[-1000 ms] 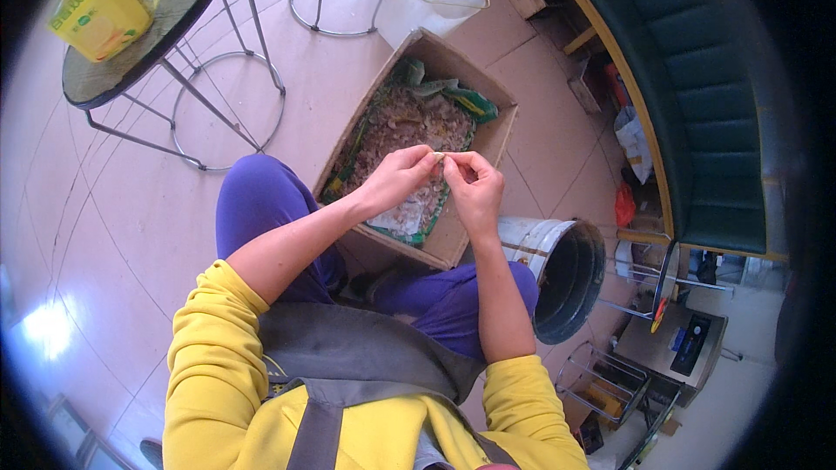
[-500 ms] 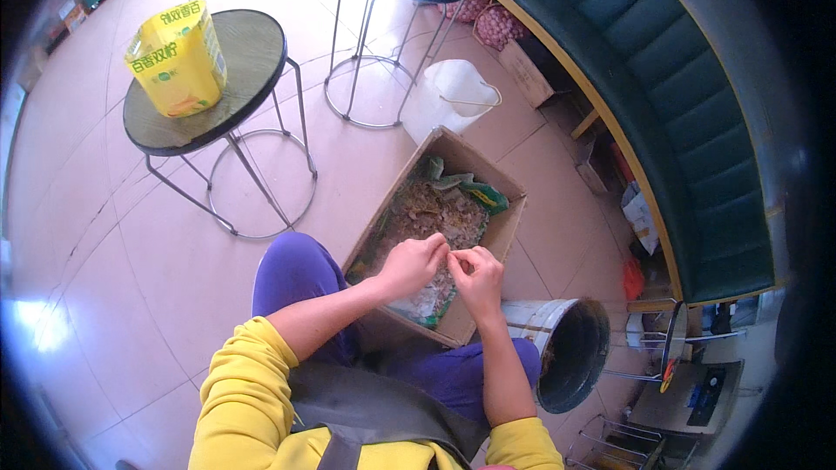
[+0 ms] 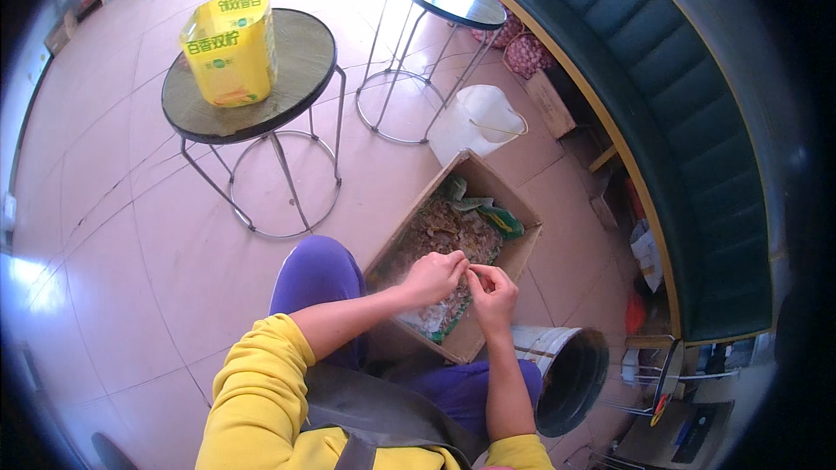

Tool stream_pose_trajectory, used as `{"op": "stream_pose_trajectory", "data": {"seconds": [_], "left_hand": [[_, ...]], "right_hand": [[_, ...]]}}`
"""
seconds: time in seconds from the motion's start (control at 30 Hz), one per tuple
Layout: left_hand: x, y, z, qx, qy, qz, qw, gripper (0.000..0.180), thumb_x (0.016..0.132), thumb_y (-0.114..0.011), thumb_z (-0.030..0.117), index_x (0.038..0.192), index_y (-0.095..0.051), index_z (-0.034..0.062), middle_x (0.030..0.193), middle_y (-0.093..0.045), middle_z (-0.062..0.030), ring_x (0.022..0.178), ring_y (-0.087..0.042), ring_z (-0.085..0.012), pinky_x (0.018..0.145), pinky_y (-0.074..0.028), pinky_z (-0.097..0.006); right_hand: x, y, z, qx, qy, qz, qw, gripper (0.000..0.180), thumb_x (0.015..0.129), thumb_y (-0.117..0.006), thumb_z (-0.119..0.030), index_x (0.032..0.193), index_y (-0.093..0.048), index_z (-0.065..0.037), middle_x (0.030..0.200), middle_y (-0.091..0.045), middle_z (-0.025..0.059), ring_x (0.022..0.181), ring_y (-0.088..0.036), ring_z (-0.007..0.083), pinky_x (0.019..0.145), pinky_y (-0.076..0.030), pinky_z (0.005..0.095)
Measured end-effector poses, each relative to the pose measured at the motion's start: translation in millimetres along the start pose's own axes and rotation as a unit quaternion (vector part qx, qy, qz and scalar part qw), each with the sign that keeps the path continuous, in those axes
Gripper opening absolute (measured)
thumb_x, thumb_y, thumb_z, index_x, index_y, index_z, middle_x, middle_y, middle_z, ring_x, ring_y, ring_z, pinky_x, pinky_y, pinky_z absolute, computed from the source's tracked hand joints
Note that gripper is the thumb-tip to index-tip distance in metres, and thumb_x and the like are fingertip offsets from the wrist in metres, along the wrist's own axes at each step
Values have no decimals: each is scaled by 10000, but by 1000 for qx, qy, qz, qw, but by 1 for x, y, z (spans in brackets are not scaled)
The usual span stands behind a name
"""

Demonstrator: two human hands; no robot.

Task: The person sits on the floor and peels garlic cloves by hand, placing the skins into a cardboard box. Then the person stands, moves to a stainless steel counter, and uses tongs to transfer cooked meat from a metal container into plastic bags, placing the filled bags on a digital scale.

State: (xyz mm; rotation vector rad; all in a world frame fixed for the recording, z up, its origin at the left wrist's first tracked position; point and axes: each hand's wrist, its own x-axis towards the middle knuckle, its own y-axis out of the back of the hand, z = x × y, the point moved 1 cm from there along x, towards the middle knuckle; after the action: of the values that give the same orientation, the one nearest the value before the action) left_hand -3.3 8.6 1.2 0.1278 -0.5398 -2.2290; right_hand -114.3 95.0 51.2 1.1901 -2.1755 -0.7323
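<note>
My left hand [image 3: 434, 278] and my right hand [image 3: 493, 294] meet fingertip to fingertip above a cardboard box [image 3: 514, 263]. Both are closed in a pinch; whatever lies between the fingertips is too small to make out. Inside the box, directly beneath them, is a heap of brownish, flaky scraps [image 3: 448, 231], with paler bits toward the near end. A green plastic bag [image 3: 502, 221] is crumpled along the box's far right inner side. My forearms and hands cover part of the box's near left side.
Close by on the right, a dark-mouthed bucket [image 3: 579, 379] lies tilted. Beyond the box stands a white pail [image 3: 479, 122]. Two round stools are farther off, the left one [image 3: 305, 57] bearing a yellow container [image 3: 231, 57]. A green padded bench [image 3: 688, 157] curves along the right.
The whole view has shifted, so the stools and box appear farther right and mostly lower. My hands stay pinched together over the box, with only a slight change in finger position.
</note>
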Motion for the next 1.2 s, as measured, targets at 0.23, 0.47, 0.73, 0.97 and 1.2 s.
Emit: {"op": "stream_pose_trajectory", "data": {"seconds": [0.23,0.47,0.73,0.97,1.2], "left_hand": [[-2,-5,-3,4,-3,-6,1000,235,932,-479,248,896,-572,36,771,-633,-220,749,-618,-421,649,-489,-513],[-3,-6,-1,4,4,-18,1000,259,928,-474,259,876,-575,26,753,-625,-233,742,-614,-428,654,-483,-523],[2,-4,-5,-157,72,-28,985,324,933,-435,261,851,-581,-17,782,-627,-236,795,-620,-412,693,-477,-478],[-3,-7,-1,-114,50,-53,991,297,929,-445,284,877,-583,27,790,-641,-215,781,-627,-405,676,-489,-483],[-12,-12,-2,24,-48,-19,998,182,869,-510,250,859,-578,81,747,-642,-168,717,-640,-370,608,-503,-477]], "right_hand": [[-1,-5,9,40,-22,14,999,81,782,-708,-75,821,-703,-3,661,-615,46,550,-523,94,515,-414,251],[-5,-10,13,52,-47,10,997,81,815,-675,-59,777,-641,3,615,-528,-52,556,-422,18,494,-338,203],[-1,-10,20,70,-49,-4,996,89,840,-660,-76,862,-605,-9,671,-543,-20,590,-446,42,525,-365,213],[-3,-23,37,230,-128,-114,958,267,1001,-451,-283,850,-557,-90,649,-428,-68,542,-351,27,476,-279,206],[-21,-31,35,406,-306,-107,855,331,1023,-382,-360,841,-527,-125,639,-407,-80,513,-329,21,441,-238,206]]}}
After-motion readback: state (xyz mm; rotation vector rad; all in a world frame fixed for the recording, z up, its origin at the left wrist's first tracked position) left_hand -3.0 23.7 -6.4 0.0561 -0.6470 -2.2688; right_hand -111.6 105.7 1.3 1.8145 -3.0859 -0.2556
